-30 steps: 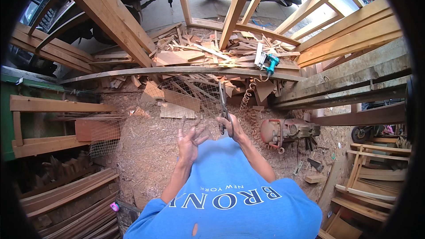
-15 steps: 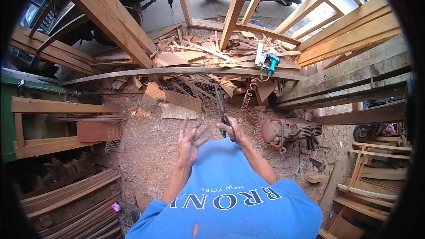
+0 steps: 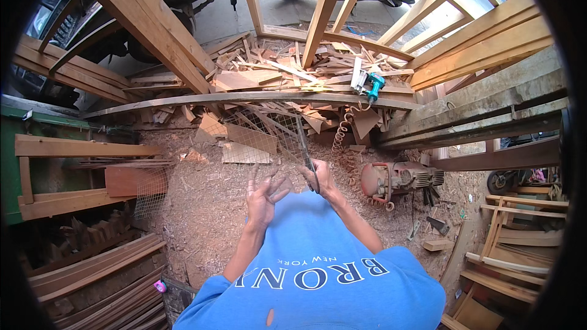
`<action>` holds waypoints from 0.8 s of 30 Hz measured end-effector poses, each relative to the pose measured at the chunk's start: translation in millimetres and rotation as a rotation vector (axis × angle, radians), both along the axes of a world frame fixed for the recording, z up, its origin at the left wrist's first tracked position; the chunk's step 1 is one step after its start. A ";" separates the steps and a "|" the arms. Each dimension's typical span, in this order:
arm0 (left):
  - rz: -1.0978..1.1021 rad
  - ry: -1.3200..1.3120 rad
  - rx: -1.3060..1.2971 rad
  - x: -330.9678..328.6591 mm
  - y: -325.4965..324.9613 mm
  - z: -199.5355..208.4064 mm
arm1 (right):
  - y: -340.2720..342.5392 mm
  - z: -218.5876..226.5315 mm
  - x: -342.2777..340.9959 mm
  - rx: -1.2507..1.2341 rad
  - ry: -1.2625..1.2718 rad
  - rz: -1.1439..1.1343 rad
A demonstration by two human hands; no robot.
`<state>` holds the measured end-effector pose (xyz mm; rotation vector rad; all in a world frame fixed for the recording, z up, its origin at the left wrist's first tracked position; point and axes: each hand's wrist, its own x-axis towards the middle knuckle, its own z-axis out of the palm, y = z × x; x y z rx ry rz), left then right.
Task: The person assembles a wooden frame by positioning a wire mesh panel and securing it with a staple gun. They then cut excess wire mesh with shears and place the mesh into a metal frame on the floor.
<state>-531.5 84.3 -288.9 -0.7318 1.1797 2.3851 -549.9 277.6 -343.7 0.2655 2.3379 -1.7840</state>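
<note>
My right hand (image 3: 322, 178) is wrapped round the handles of long dark shears (image 3: 304, 144), whose blades point away from me. A square-grid wire mesh (image 3: 251, 129) extends out ahead of my hands, and the blades lie along its right side. Close to the mesh's near edge is my left hand (image 3: 263, 201), palm turned up with fingers spread apart. Whether any thin wire touches those fingers is too fine to make out. Both hands are just beyond the front of my blue shirt (image 3: 306, 250).
Wood offcuts (image 3: 244, 79) are heaped behind a long plank (image 3: 257, 101). On that plank sits a teal nail gun (image 3: 374, 87) with a coiled hose (image 3: 339, 137). A red compressor (image 3: 379, 180) stands right, near a handsaw (image 3: 438, 226). Another mesh piece (image 3: 151, 194) hangs left beside timber frames (image 3: 73, 201).
The shears' handles have come closer together in my right hand. My left hand has hardly moved.
</note>
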 end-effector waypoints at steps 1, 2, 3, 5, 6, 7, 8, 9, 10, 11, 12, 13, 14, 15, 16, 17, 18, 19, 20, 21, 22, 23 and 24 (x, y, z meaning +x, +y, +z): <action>0.001 0.005 0.008 0.2 0.6 0.9 | -0.9 2.5 -0.9 -0.006 -0.011 0.001; 0.003 -0.004 0.002 1.3 1.3 1.6 | -1.4 5.1 -1.7 -0.013 -0.022 0.002; 0.006 -0.014 -0.004 4.1 2.4 2.3 | -1.1 8.1 -0.8 -0.024 -0.050 0.004; 0.005 -0.019 -0.002 6.4 3.2 2.3 | 0.9 12.9 -1.1 -0.051 -0.093 0.014; 0.003 -0.017 0.005 7.6 3.2 1.7 | 1.9 14.0 -2.1 -0.087 -0.138 0.014; 0.003 -0.023 0.011 8.6 2.7 0.9 | 3.4 14.3 -3.0 -0.127 -0.175 0.024; -0.005 -0.019 0.016 9.5 1.7 -0.1 | 4.2 13.8 -3.3 -0.145 -0.227 0.031; -0.011 -0.022 0.019 9.5 0.5 -1.2 | 4.3 12.6 -3.3 -0.168 -0.207 0.034; -0.015 -0.019 0.020 9.5 -0.5 -2.5 | 4.5 10.8 -3.4 -0.169 -0.201 0.034; -0.017 -0.032 0.023 10.5 -0.7 -3.6 | 4.5 8.7 -2.7 -0.171 -0.196 0.033; -0.017 -0.039 0.022 11.3 -1.0 -4.5 | 4.5 6.4 -1.9 -0.189 -0.186 0.033; -0.018 -0.046 0.022 12.0 -1.1 -5.0 | 4.8 4.4 -1.0 -0.206 -0.174 0.032; -0.014 -0.049 0.024 12.5 -1.1 -5.5 | 5.1 2.6 0.0 -0.217 -0.177 0.026; -0.011 -0.053 0.026 13.0 -0.7 -5.7 | 5.4 0.8 0.9 -0.222 -0.158 0.030; -0.006 -0.057 0.028 13.3 -0.3 -5.8 | 5.9 -0.7 1.0 -0.220 -0.152 0.031; -0.011 -0.057 0.026 13.2 -0.2 -5.7 | 6.2 -2.0 1.0 -0.219 -0.146 0.032; -0.014 -0.056 0.024 13.0 -0.2 -5.5 | 6.1 -3.1 0.9 -0.190 -0.125 0.032; -0.012 -0.051 0.016 12.3 -0.1 -5.3 | 5.9 -4.0 0.2 -0.162 -0.102 0.032; -0.007 -0.064 0.014 11.8 0.1 -5.1 | 5.7 -4.6 -0.6 -0.135 -0.081 0.032; 0.002 -0.074 0.006 11.6 0.3 -4.8 | 5.5 -4.8 -1.2 -0.072 -0.066 0.043; 0.012 -0.083 -0.002 11.0 0.5 -4.7 | 5.4 -4.7 -2.2 -0.009 -0.051 0.053; 0.005 -0.076 -0.006 10.5 0.2 -4.7 | 5.4 -4.3 -2.8 0.054 -0.035 0.063; -0.001 -0.069 -0.010 9.9 -0.4 -4.7 | 5.2 -3.5 -3.0 0.090 -0.027 0.056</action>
